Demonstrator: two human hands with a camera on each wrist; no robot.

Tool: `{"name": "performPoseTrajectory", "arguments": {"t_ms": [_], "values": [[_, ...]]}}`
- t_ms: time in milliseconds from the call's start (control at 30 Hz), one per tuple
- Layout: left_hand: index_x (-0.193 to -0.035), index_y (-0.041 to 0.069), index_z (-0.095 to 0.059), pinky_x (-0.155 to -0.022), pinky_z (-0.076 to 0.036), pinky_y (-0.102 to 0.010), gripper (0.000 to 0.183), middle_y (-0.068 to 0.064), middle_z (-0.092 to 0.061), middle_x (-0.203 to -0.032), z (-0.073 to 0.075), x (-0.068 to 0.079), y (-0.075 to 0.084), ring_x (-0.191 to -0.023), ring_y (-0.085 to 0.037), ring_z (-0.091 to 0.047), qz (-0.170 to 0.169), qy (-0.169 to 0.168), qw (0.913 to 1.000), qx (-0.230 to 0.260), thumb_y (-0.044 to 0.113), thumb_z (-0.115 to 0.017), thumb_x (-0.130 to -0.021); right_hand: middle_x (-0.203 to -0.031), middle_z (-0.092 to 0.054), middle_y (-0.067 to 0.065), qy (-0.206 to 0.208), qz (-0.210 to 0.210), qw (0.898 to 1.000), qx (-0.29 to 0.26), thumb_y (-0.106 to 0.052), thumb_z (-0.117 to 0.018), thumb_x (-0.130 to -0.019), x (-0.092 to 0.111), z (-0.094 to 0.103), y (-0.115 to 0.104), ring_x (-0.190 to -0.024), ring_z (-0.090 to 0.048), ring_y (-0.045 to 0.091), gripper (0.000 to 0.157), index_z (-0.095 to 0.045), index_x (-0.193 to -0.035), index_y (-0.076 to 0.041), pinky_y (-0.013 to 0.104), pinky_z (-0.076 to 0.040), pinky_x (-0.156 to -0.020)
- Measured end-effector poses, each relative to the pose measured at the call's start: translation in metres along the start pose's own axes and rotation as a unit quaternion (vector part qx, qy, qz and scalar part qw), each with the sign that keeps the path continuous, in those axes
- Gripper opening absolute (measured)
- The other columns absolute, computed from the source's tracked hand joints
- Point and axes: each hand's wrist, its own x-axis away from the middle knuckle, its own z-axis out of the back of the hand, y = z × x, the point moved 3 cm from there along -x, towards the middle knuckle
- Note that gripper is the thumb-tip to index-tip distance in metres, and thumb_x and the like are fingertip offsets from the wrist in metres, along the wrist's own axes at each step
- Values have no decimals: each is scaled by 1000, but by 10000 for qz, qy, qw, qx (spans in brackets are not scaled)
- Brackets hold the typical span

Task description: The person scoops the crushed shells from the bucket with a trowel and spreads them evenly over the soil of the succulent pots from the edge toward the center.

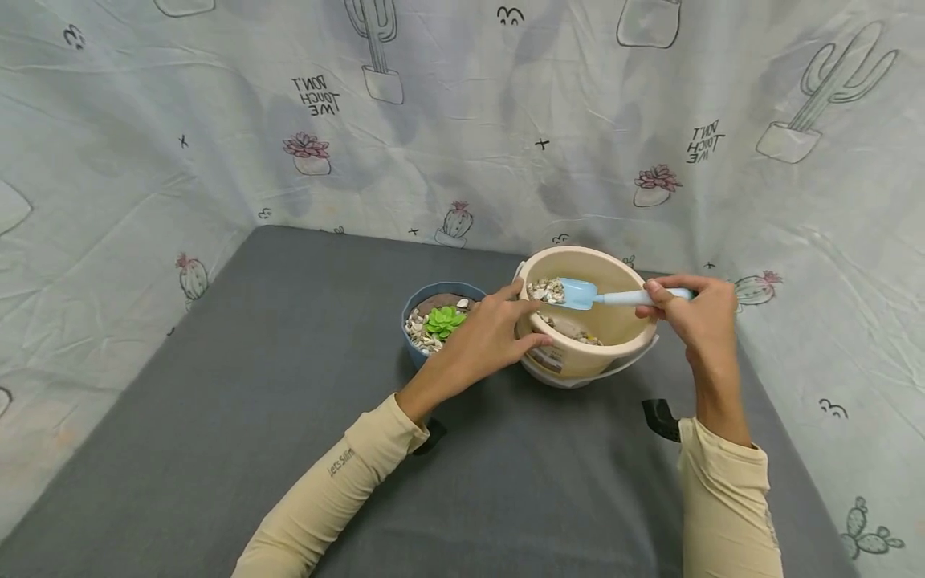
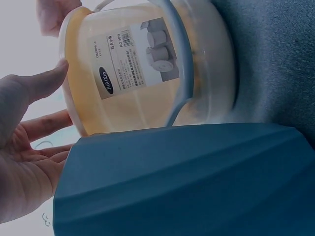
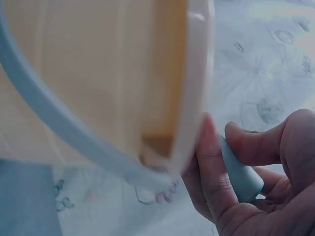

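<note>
Pale yellow sleeves (image 1: 328, 482) reach in from 6 o'clock over a grey desk (image 1: 289, 361), one toward each side of a cream bucket (image 1: 614, 277). Taking that bucket as the clock's centre, the right grip (image 1: 679, 309) sits over the rim at 3 o'clock, fingers and thumb closed round the handle of a small light-blue shovel (image 1: 580, 295). Its blade points to 9 o'clock across the bucket's mouth, with pebbles (image 1: 547, 291) heaped toward the tip. More pebbles lie lower down in the bucket.

From 8 o'clock comes the left grip (image 1: 480, 337), its thumb and fingers spread and fairly straight, touching the rim around 8 to 9 o'clock and apparently steadying it. Along the bucket's near side hangs its carrying handle (image 2: 186, 73), with a printed label (image 2: 133, 59) beside it in the left wrist view.

Just beyond the left grip, at 9 o'clock, stands a blue pot (image 2: 182, 182) holding a green succulent (image 1: 444, 322), brown soil and scattered pebbles. Soil shows bare toward the pot's own 12 o'clock. Whether pot and bucket touch, I cannot tell; the left grip hides the gap.

My reading is that the step in hand is scooping pebbles, with the load ready on the blade. The next move seems to call for keeping the blade level, clearing the rim at 9 o'clock, and tipping gently onto the bare soil, away from the leaves.
</note>
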Motion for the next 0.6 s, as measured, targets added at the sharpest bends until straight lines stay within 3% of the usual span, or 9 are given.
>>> {"name": "performPoseTrajectory", "arguments": {"t_ms": [133,300,400,467,600], "values": [[-140,7,-68,-86,-63,-36,54,-30,-49,-157,0,3,-1,-134,-35,-65,29,6,10000,5,36,-78,-96,-78,-71,-9,166,47,9994,-296,4,-74,-91,5,12,-4,-51,-73,9,27,-77,-75,-17,11,-57,-66],[-140,7,-67,-83,-62,-36,53,-30,-46,-159,4,5,-4,-121,-33,-72,100,-67,9999,96,35,-76,-97,-77,-72,-6,283,294,9980,-485,6,-76,-89,12,20,-15,-49,-73,11,21,-80,-78,-12,13,-59,-66],[-150,8,-58,-96,-60,-40,62,-27,-43,-162,6,7,-5,-130,-35,-67,202,-254,9993,160,36,-76,-97,-79,-73,-1,327,486,9941,-916,10,-77,-86,16,22,-21,-48,-73,14,18,-81,-79,-6,18,-61,-63],[-156,10,-50,-106,-56,-44,71,-25,-40,-165,9,9,-7,-143,-37,-56,307,-396,9986,186,38,-77,-96,-79,-73,2,355,595,9909,-1158,12,-78,-85,20,21,-26,-48,-73,15,15,-81,-80,-3,21,-61,-61],[-163,15,-39,-114,-50,-51,85,-19,-35,-169,26,19,-18,-147,-38,-51,555,-455,9973,150,45,-78,-93,-76,-74,5,308,879,9843,-1501,15,-79,-82,28,12,-38,-47,-72,17,12,-81,-81,2,24,-61,-59]]}}
